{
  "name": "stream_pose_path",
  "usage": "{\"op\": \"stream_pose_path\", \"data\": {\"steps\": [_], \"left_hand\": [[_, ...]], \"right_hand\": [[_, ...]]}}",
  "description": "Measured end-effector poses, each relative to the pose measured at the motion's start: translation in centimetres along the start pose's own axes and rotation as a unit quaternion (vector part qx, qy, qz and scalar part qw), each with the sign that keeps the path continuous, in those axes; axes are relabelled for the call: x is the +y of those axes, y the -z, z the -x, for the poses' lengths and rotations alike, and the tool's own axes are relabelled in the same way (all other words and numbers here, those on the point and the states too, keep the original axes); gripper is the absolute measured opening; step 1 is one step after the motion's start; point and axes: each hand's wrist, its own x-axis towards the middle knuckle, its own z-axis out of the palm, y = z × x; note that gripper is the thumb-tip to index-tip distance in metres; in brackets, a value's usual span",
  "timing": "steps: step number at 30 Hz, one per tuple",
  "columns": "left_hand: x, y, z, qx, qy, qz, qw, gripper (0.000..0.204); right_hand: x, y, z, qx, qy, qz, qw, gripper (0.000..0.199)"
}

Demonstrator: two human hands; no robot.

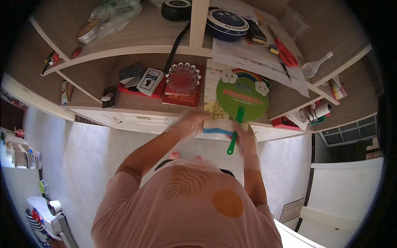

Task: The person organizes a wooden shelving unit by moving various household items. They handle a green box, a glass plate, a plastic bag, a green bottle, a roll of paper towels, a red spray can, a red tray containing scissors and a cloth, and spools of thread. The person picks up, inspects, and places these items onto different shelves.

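Both hands wear thin clear plastic gloves and are at the front edge of a wooden shelf. My left hand point(191, 122) is closed on the left edge of a printed booklet point(215, 110), its fingertips partly blurred. On top of the booklet lies a round green hand fan point(244, 93) with a rainbow and clouds, its green handle point(233, 142) pointing toward me. My right hand point(247, 138) is closed at the lower right edge of the booklet, around the fan's handle. The fan hides much of the booklet and part of the right fingers' grip.
Left of the booklet, a glass ashtray point(183, 76) rests on red books point(182, 98), beside a card box point(150, 81) on a red tray. The upper shelf holds a round blue tin point(227, 24), red-handled scissors point(285, 53), a white spoon point(316, 65) and a paper sheet point(248, 62).
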Motion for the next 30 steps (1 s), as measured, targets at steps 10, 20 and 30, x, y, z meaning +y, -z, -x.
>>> {"op": "stream_pose_path", "data": {"steps": [10, 20, 30], "left_hand": [[0.0, 0.8, 2.3, 0.022, 0.005, 0.000, 1.000, 0.054], [-1.1, 0.7, 2.7, 0.008, -0.033, 0.023, 0.999, 0.059], [-2.1, -1.4, 4.2, 0.026, -0.071, 0.025, 0.997, 0.056]], "right_hand": [[1.1, 2.5, 1.1, 0.019, 0.010, 0.087, 0.996, 0.030], [1.9, 2.2, 2.6, 0.027, 0.182, 0.287, 0.940, 0.020], [1.9, -1.7, 4.1, -0.008, 0.192, 0.261, 0.946, 0.017]]}}
